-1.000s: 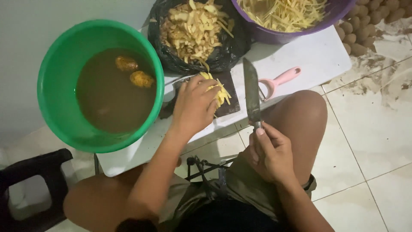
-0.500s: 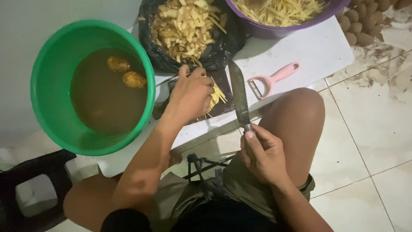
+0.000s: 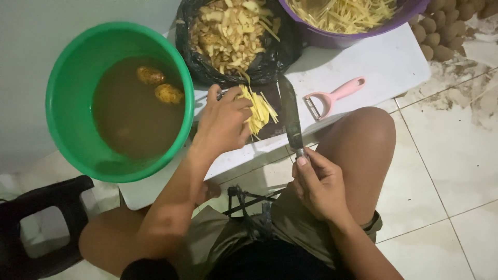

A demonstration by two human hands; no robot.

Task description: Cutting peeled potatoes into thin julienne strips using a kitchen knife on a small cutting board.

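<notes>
Where the seated person's knees frame the near edge of the view, the right hand (image 3: pixel 317 182) is closed around the handle of a kitchen knife (image 3: pixel 290 115), whose long axis runs nearly straight away from the body, tip pointing toward the far bowls and blade lying low over the white worktop (image 3: pixel 373 62), apparently parked clear of the other hand. Just left, the left hand (image 3: pixel 224 122) is clamped on a bundle of pale yellow potato strips (image 3: pixel 258 109), fingers gathering them on a dark cutting board (image 3: pixel 270 129); the strips fan away to the right. A pink peeler (image 3: pixel 332 97) lies beside the blade. Farther off stand a green tub (image 3: pixel 67 119) of brown water with two potatoes (image 3: pixel 160 85), a black bag of peelings (image 3: pixel 233 31), and a purple bowl of cut strips (image 3: pixel 342 13).
</notes>
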